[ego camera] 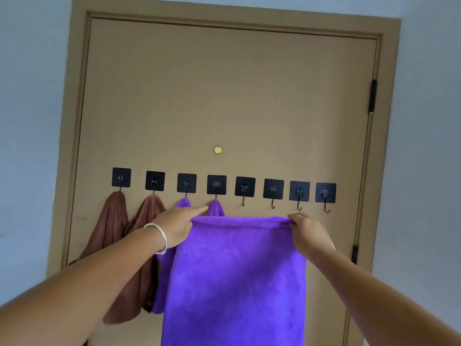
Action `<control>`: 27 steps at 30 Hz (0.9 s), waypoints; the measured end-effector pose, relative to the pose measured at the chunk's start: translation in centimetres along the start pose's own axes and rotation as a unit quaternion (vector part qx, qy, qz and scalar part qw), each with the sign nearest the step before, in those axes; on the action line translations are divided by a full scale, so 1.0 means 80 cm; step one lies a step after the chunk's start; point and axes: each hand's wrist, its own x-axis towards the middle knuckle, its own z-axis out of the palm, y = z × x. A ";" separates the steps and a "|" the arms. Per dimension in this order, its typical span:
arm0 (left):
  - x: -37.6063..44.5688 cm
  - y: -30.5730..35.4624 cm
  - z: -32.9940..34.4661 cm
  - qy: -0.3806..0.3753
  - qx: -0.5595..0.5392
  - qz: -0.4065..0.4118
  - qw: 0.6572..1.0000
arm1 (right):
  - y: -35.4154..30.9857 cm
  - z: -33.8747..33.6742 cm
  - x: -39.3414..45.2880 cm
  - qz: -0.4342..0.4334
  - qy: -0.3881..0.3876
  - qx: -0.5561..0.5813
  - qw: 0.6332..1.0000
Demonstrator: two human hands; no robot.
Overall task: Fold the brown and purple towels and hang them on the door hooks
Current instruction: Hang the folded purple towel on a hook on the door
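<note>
Both hands, the left hand [178, 227] and right hand [308, 233], pinch the top corners of the purple towel [234, 278] below the empty hook [243, 203], and it could slip off if hung unevenly.

You see a tan door frame [389, 121] running around the middle of the picture, set in a pale grey-blue wall [30, 108] that fills the left and right edges. A small round brass disc [218, 150] sits at centre. Two black hinges show along the right side: an upper hinge [372, 96] at mid height, a lower hinge [355, 253] nearer the bottom. A silver bangle [159, 236] appears left of centre.
</note>
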 end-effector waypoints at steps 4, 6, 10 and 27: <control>0.034 -0.027 0.022 0.060 0.047 0.132 0.988 | -0.009 0.016 0.025 0.011 0.079 0.058 0.995; 0.047 -0.038 0.031 0.093 0.081 0.194 0.973 | -0.009 0.019 0.036 0.003 0.094 0.054 0.994; 0.065 -0.050 0.040 0.100 0.126 0.256 0.953 | -0.005 0.018 0.055 -0.134 0.042 -0.070 0.988; 0.164 0.056 0.058 0.030 0.209 -0.005 0.977 | -0.033 0.065 0.135 -0.102 -0.019 -0.207 0.973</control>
